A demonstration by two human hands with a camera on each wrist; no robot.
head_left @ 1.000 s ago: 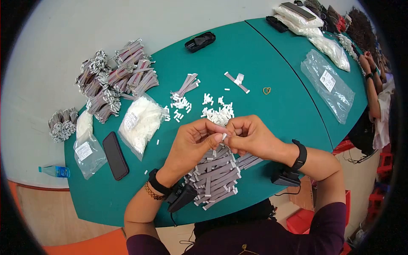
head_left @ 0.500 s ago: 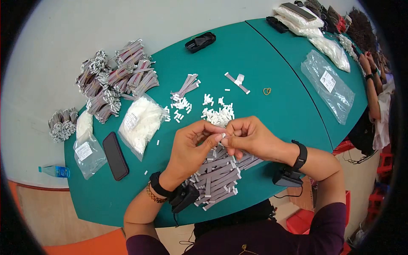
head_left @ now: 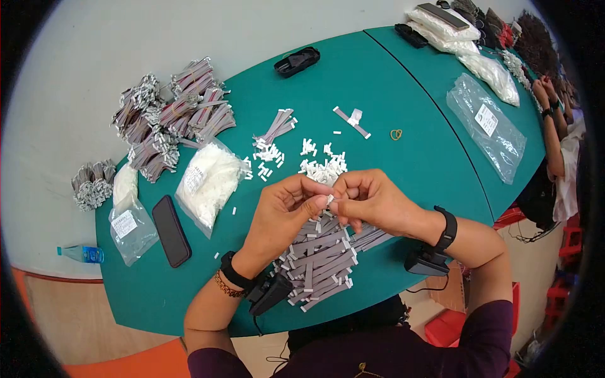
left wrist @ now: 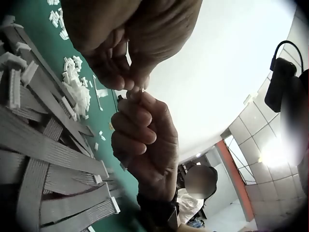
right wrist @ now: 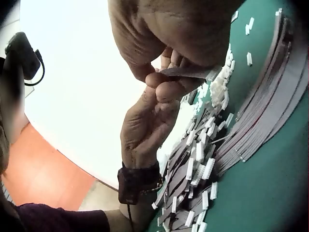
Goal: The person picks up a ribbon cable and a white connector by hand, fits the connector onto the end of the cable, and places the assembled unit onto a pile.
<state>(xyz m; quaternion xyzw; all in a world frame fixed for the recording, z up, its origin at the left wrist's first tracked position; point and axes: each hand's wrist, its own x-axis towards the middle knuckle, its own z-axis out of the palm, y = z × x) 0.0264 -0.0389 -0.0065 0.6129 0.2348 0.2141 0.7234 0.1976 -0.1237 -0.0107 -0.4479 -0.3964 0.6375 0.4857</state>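
In front of the body the two hands meet fingertip to fingertip. The left hand (head_left: 280, 211) pinches a small white connector (head_left: 329, 199) between thumb and index finger. A grey ribbon cable (right wrist: 186, 72) is pinched by the right hand (head_left: 378, 205), its far end running back under the palm in the right wrist view. The fingertips mostly hide where cable and connector come together. Below the hands lies a pile of ribbon cables (head_left: 321, 261) with white ends. Just beyond the fingers is a heap of loose white connectors (head_left: 324, 169).
At the left are bundled ribbon cables (head_left: 170, 113), a bag of white connectors (head_left: 209, 183) and a phone (head_left: 171, 231). A black case (head_left: 297, 62) lies at the back, rubber bands (head_left: 396, 134) to the right. Beyond a table seam lies a plastic bag (head_left: 488, 126); another person sits far right.
Both hands stay in nearly the same place. Their fingertips shift slightly around the white connector, and the right wrist turns a little.
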